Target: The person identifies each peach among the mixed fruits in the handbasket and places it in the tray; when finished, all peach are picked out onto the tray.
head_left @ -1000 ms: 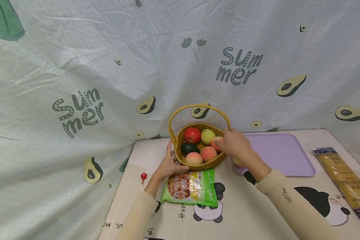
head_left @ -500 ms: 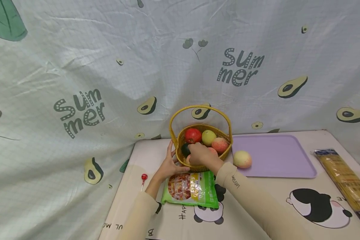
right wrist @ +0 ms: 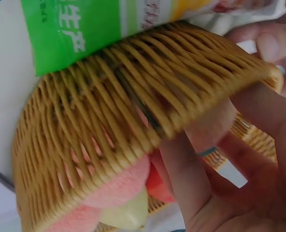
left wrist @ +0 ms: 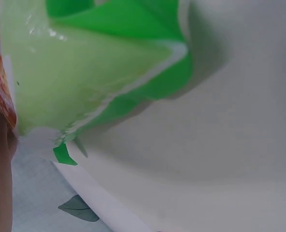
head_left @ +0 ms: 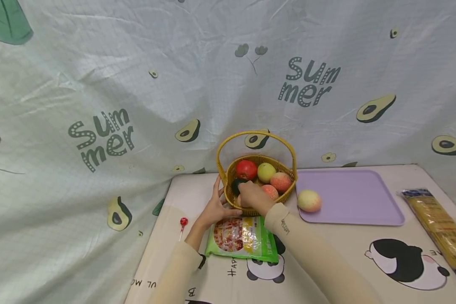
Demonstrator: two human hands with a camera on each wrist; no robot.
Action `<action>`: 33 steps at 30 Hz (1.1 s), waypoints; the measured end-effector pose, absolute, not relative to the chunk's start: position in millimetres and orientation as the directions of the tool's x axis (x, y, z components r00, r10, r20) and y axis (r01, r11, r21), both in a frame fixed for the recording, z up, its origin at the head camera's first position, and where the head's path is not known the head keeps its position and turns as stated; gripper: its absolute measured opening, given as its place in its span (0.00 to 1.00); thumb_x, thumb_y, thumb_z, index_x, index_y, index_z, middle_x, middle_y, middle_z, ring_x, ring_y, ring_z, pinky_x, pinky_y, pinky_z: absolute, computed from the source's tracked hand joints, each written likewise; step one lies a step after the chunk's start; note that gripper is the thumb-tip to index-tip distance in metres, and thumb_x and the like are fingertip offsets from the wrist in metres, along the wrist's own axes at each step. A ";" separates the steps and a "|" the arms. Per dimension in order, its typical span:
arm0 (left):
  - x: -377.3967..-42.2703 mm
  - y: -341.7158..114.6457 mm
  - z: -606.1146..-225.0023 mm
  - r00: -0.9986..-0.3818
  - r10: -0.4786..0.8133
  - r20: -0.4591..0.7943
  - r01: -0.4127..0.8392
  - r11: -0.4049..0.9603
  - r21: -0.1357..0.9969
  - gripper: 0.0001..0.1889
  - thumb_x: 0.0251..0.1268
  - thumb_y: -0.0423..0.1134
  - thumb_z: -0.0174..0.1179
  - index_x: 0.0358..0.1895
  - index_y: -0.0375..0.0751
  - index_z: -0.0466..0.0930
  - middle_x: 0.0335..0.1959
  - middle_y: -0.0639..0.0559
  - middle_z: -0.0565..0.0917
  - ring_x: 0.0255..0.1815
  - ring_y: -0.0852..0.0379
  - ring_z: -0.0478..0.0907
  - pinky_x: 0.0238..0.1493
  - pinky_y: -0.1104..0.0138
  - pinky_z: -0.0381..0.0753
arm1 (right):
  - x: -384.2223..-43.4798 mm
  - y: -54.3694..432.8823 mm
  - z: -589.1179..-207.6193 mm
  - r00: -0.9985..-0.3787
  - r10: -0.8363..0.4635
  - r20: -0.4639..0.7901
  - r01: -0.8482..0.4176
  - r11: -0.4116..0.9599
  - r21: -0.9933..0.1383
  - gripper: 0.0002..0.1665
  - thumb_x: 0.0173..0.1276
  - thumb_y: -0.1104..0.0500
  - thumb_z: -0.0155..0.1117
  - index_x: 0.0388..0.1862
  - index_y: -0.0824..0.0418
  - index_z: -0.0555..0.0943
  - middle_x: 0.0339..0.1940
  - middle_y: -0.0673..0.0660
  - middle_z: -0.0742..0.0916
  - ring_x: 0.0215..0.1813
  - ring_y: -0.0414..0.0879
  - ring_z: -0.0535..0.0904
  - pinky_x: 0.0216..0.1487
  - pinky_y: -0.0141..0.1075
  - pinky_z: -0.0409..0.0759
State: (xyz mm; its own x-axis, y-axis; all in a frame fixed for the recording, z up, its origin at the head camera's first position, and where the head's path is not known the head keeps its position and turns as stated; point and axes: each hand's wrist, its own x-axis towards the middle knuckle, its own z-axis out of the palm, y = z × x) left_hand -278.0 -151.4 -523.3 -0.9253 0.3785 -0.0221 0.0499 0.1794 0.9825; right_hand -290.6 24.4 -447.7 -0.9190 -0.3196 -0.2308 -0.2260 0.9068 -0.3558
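Observation:
In the head view a wicker basket [head_left: 289,192] with a tall handle stands at the table's back, holding a pomegranate [head_left: 246,170], a green-yellow round fruit [head_left: 267,172], a dark avocado [head_left: 237,185] and peaches [head_left: 280,182]. My left hand [head_left: 214,207] holds the basket's left side, thumb along the front, fingers spread toward the back. My right hand [head_left: 253,195] reaches inside over the front. In the right wrist view its fingers [right wrist: 184,169] curl around a peach [right wrist: 210,126], mostly hidden in the head view. Another peach [head_left: 309,201] sits at the tray's left edge.
A lilac tray [head_left: 349,194] lies right of the basket, with a long yellow packet [head_left: 438,228] beyond it. A green food bag [head_left: 243,238] lies in front of the basket. A red lollipop [head_left: 183,221] is at the left. A printed cloth hangs behind the table.
My right hand has let go of the peach at the basket's right side and moved left to the front peach. The peach by the tray has come into view. My left hand stays put.

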 end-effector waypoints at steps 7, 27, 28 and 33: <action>-279.0 -147.9 -519.5 -0.925 0.378 -0.018 0.056 0.182 0.982 0.73 0.57 0.30 0.77 0.81 0.80 0.22 0.86 0.39 0.48 0.76 0.31 0.70 0.63 0.53 0.85 | -293.3 29.6 -451.4 -0.917 -0.337 -0.216 -0.244 0.898 -0.365 0.14 0.72 0.64 0.61 0.54 0.64 0.82 0.52 0.66 0.87 0.43 0.53 0.81 0.46 0.46 0.80; -274.9 -152.2 -523.1 -0.937 0.346 -0.056 0.020 0.212 0.977 0.72 0.57 0.31 0.78 0.81 0.80 0.23 0.86 0.40 0.49 0.77 0.32 0.68 0.68 0.48 0.80 | -284.3 74.8 -372.7 -0.905 -0.424 0.039 -0.385 0.776 -0.499 0.31 0.66 0.54 0.76 0.66 0.64 0.80 0.56 0.61 0.89 0.51 0.55 0.86 0.49 0.45 0.86; -275.1 -152.0 -522.9 -0.937 0.345 -0.055 0.021 0.212 0.977 0.72 0.56 0.30 0.78 0.81 0.79 0.23 0.86 0.40 0.49 0.77 0.32 0.69 0.68 0.47 0.80 | -282.2 81.6 -364.1 -0.911 -0.410 0.055 -0.377 0.770 -0.515 0.33 0.66 0.54 0.76 0.67 0.64 0.79 0.56 0.61 0.88 0.51 0.55 0.86 0.49 0.45 0.86; -276.8 -150.4 -520.3 -0.936 0.349 -0.038 0.043 0.221 0.974 0.73 0.55 0.31 0.79 0.82 0.77 0.23 0.86 0.37 0.49 0.77 0.31 0.68 0.71 0.45 0.77 | -272.5 125.7 -325.8 -0.937 -0.341 0.083 -0.318 0.726 -0.609 0.38 0.66 0.51 0.76 0.71 0.65 0.76 0.56 0.65 0.87 0.44 0.53 0.87 0.43 0.42 0.86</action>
State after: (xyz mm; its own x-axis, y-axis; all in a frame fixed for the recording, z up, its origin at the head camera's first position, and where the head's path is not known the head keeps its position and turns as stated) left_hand -276.8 -150.4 -520.3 -0.9365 0.3488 -0.0375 0.0433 0.2210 0.9743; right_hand -272.5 125.7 -325.8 -0.9366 -0.3405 0.0829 -0.3181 0.7264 -0.6093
